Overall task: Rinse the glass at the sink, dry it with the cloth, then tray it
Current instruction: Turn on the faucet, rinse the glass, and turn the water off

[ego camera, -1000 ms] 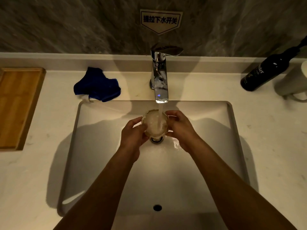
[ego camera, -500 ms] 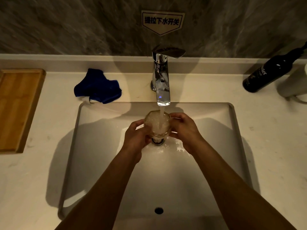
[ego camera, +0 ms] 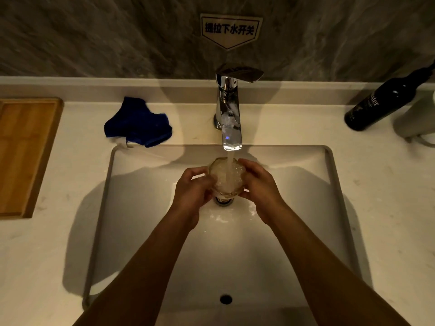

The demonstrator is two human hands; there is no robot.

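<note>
— Where's the glass (ego camera: pixel 225 178) right now?

— Between my two hands, held upright over the drain in the middle of the sink (ego camera: pixel 329 184), straight under the tap (ego camera: pixel 229 118). The stream runs into its mouth and the water inside is churning and spilling over.

— How are you holding it?

— My left hand (ego camera: pixel 191 190) has its fingers curled round the left wall of the glass; my right hand (ego camera: pixel 260 187) has its fingers wrapped round the right wall. Both grip it, neither is free.

— So which step is this?

— The rinse, I'd say, the first of the three. Nothing is dried or trayed yet.

— And what comes next?

— By my reckoning, tipping the water out, then freeing one hand. The blue cloth (ego camera: pixel 138 122) lies crumpled on the counter (ego camera: pixel 70 231) just beyond the sink's far left corner, so the left hand is nearer to it, while the right keeps hold of the glass. The tap lever also wants pushing down.

— And the tray?

— The wooden tray (ego camera: pixel 26 156) sits at the counter's left edge, well apart from the sink. A wet glass is slippery, so I'd want a firm grip before carrying it.
</note>
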